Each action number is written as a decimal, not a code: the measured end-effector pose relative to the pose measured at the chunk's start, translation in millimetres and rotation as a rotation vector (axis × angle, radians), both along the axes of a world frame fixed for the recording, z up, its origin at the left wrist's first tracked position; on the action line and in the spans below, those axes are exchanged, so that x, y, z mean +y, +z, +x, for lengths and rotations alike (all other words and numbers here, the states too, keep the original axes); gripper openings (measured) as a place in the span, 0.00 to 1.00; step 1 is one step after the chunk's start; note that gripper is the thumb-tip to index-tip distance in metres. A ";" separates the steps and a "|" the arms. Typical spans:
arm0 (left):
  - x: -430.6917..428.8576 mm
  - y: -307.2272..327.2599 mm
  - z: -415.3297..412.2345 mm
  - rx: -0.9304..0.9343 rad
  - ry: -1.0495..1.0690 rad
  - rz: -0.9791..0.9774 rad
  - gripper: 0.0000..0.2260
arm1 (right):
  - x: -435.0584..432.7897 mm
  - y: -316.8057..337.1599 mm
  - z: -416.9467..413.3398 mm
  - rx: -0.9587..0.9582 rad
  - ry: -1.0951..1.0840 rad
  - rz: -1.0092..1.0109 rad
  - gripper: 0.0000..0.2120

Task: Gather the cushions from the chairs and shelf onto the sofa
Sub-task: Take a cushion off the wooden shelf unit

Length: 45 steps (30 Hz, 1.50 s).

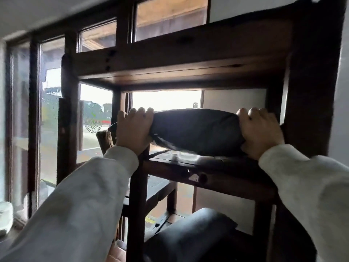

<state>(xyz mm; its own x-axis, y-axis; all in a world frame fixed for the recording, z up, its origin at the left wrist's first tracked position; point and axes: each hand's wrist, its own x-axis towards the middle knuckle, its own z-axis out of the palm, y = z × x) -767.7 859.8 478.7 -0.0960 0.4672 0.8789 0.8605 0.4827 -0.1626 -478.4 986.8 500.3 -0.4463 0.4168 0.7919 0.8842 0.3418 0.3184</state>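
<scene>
Dim room with a big dark-framed window (pixel 94 110) blowing out the background, and right in front of it a chunky dark wooden shelf (pixel 188 59), knotty grain and a worn, chipped front edge. The thing that matters, a dark grey cushion (pixel 194 129), is lying on the middle board, plump and rounded like an overstuffed bolster, smooth fabric. Left hand (pixel 132 129) is at its 9 o'clock end and right hand (pixel 258 131) at the 3 o'clock end, both with fingers (pixel 145 111) curled over the top and clamped onto the cushion, squashing the ends in a bit. Loose off-white sleeves (pixel 85 195) run back toward the camera. Looks to me like the grab step of clearing the shelf, cushion not lifted yet. Next move probably wants a straight pull toward 6 o'clock, keeping it low enough to clear the board above. There's another dark cushion (pixel 188 233) down at 6 o'clock on the lower level, so that one's likely still to go. No sofa visible.
</scene>
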 end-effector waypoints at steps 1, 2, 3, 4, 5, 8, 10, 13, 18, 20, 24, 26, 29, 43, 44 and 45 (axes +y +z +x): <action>-5.5 0.0 1.9 0.006 -0.021 0.013 0.22 | -1.2 -2.0 1.2 0.026 0.027 0.015 0.34; -11.6 0.3 3.7 0.027 -0.036 0.029 0.22 | -2.7 -4.2 2.7 0.056 0.064 0.030 0.33; -19.2 2.5 5.2 0.054 -0.045 0.052 0.24 | -4.9 -6.6 3.5 0.088 0.104 0.044 0.32; -28.7 6.2 6.8 0.076 -0.043 0.078 0.25 | -8.1 -8.2 4.0 0.119 0.146 0.058 0.32; -40.0 11.2 8.4 0.092 -0.032 0.103 0.26 | -12.9 -9.0 3.6 0.149 0.186 0.077 0.31; -82.8 26.4 12.8 0.146 0.018 0.171 0.27 | -35.7 -2.9 3.1 0.220 0.308 0.162 0.32; -116.0 30.8 21.2 0.168 0.033 0.216 0.26 | -58.6 5.6 8.4 0.230 0.374 0.218 0.32; -165.8 24.5 44.9 0.204 0.056 0.297 0.22 | -98.1 15.3 28.3 0.225 0.419 0.273 0.29; -240.3 0.2 106.1 0.195 0.113 0.348 0.18 | -162.1 13.3 84.1 0.159 0.463 0.302 0.29; -266.7 -8.4 134.3 0.176 0.109 0.318 0.18 | -185.7 9.9 112.8 0.125 0.478 0.288 0.28; -310.8 -17.2 191.9 0.179 0.109 0.281 0.17 | -227.4 12.8 175.7 0.094 0.487 0.242 0.30; -332.1 -17.7 216.4 0.191 0.127 0.272 0.18 | -249.6 14.6 204.9 0.081 0.486 0.197 0.34; -369.1 -11.7 242.4 0.185 0.152 0.293 0.20 | -284.4 14.3 234.1 0.085 0.485 0.145 0.37; -498.0 -24.2 315.5 -0.036 0.025 0.370 0.44 | -417.2 -8.6 341.5 0.334 0.582 -0.142 0.24; -499.8 -36.5 322.8 -0.143 -0.004 0.420 0.48 | -423.4 -13.0 353.2 0.396 0.542 -0.216 0.22; -501.5 -49.7 330.9 -0.281 -0.050 0.479 0.50 | -430.6 -19.4 364.9 0.474 0.519 -0.297 0.21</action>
<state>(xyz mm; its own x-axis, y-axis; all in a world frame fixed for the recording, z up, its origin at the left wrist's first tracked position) -436.9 358.3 429.0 -0.3452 0.0315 0.9380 0.8629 0.4037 0.3040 -113.5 556.2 480.9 -0.2837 0.4719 0.8348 0.6057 0.7631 -0.2255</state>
